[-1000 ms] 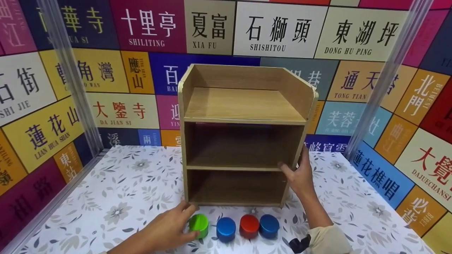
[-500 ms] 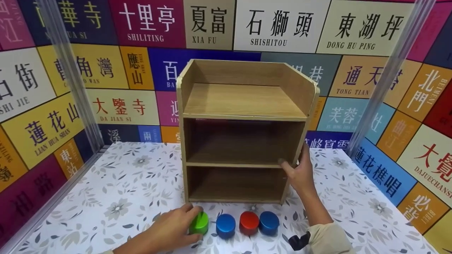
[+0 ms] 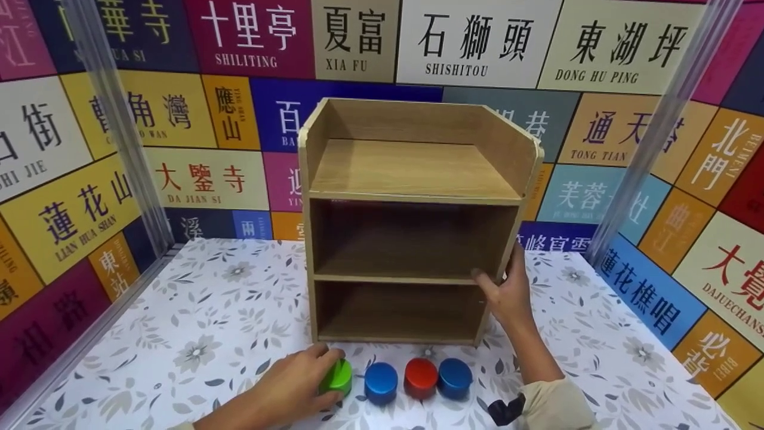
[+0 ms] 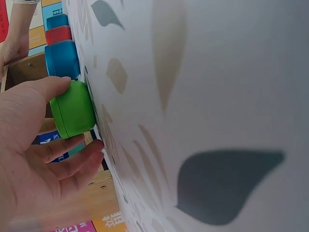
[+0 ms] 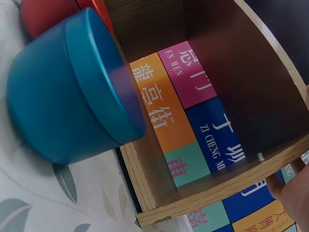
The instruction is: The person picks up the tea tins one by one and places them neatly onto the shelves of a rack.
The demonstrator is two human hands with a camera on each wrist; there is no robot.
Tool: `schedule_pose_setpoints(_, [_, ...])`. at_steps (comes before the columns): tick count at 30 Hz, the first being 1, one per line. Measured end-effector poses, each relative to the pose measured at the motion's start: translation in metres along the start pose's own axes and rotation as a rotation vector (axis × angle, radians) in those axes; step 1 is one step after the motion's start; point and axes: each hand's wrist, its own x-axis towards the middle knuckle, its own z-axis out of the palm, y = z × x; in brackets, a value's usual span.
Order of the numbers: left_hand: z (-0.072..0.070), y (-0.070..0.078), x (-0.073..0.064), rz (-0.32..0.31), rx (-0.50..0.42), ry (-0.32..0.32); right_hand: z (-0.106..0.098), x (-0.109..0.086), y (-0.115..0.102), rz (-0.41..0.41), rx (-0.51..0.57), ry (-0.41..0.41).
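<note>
My left hand [image 3: 298, 379] is around a small green lidded canister [image 3: 340, 377] that sits on the tabletop. In the left wrist view, the thumb lies on one side of the green canister [image 4: 75, 111] and the fingers on the other. My right hand [image 3: 510, 292] grips the right side panel of a small wooden shelf unit [image 3: 400, 279], thumb in front at the middle board and fingers around the outside. The unit stands upright with an open top tray and two bare compartments below. In the right wrist view, only part of the right hand [image 5: 294, 193] shows at the panel's edge.
Right of the green canister, a blue canister [image 3: 381, 382], a red canister [image 3: 421, 378] and another blue canister [image 3: 455, 378] stand in a row before the shelf. A leaf-patterned cloth [image 3: 197, 310] covers the table. Sign-printed walls [image 3: 477, 42] and clear corner posts [image 3: 644, 131] enclose it.
My left hand has moved slightly right and closed in around the green canister, covering more of it. The right hand keeps its hold on the shelf unit. The head view has shifted a little.
</note>
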Motion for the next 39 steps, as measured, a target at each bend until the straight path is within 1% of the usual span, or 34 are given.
schedule_pose_setpoints(4, [0.0,0.001,0.0,-0.033,-0.026,-0.018,0.0,0.0,0.0,0.006,-0.008,-0.01])
schedule_pose_setpoints(6, [0.0,0.002,-0.001,-0.033,-0.038,-0.012,0.0,0.0,0.0,0.01,-0.007,-0.013])
schedule_pose_setpoints(10, [-0.001,0.002,-0.003,-0.009,-0.051,0.024,-0.001,0.0,0.001,0.004,0.008,-0.004])
schedule_pose_setpoints(16, [-0.009,0.003,-0.004,0.014,-0.04,0.09,-0.001,0.001,0.001,0.0,0.022,-0.016])
schedule_pose_setpoints(18, [-0.012,0.004,-0.004,0.002,-0.042,0.089,0.0,0.001,0.001,0.001,0.019,-0.017])
schedule_pose_setpoints(22, [-0.02,0.009,-0.001,-0.046,-0.056,0.068,-0.002,0.0,0.002,0.016,0.016,-0.017])
schedule_pose_setpoints(24, [-0.023,0.01,0.001,-0.061,-0.055,0.07,-0.003,0.0,0.002,0.023,0.008,-0.019])
schedule_pose_setpoints(30, [-0.031,0.015,0.004,-0.052,-0.047,0.132,-0.004,-0.001,0.001,0.027,-0.016,-0.021])
schedule_pose_setpoints(34, [-0.038,0.02,0.006,-0.064,-0.059,0.159,-0.003,-0.002,0.002,0.028,-0.015,-0.019])
schedule_pose_setpoints(37, [-0.044,0.023,0.006,-0.058,-0.06,0.205,-0.003,-0.001,0.003,0.025,-0.007,-0.017])
schedule_pose_setpoints(39, [-0.048,0.024,0.007,-0.044,-0.053,0.247,-0.002,-0.001,0.004,0.018,0.007,-0.014])
